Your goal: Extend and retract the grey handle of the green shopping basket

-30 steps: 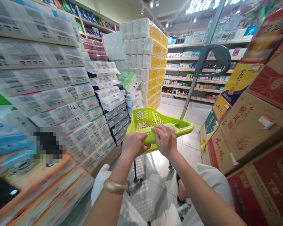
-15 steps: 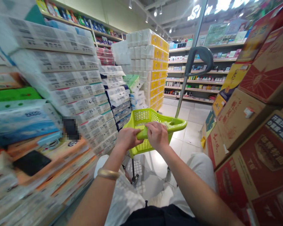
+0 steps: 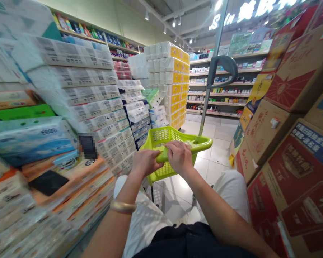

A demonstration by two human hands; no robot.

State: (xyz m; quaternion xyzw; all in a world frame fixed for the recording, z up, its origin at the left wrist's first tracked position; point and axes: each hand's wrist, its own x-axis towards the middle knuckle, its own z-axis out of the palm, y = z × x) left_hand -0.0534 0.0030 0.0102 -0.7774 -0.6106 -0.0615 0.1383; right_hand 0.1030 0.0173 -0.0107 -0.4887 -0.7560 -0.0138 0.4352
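A lime-green plastic shopping cart point(image 3: 164, 172) with a perforated basket stands in front of my knees, on thin dark legs. My left hand point(image 3: 147, 162) is wrapped round the near left part of its green handle point(image 3: 163, 156). Close beside it, my right hand point(image 3: 179, 154) is closed over the same handle, knuckles up. The rest of the handle rim reaches out to the right of my hands. I cannot make out what, if anything, lies in the basket, since my hands hide part of it. A gold bangle point(image 3: 123, 206) sits on my left wrist.
Tall stacks of wrapped tissue packs point(image 3: 97, 93) line the left. Cartons point(image 3: 290, 172) are piled close on the right. A metal pole with a grey loop handle point(image 3: 214, 71) rises behind the cart. Tiled floor point(image 3: 204, 154) leads to stocked shelves point(image 3: 218, 95).
Both hands keep their grip on the cart handle. My view has shifted slightly: the left stacks now appear farther right and lower, and the right cartons farther left.
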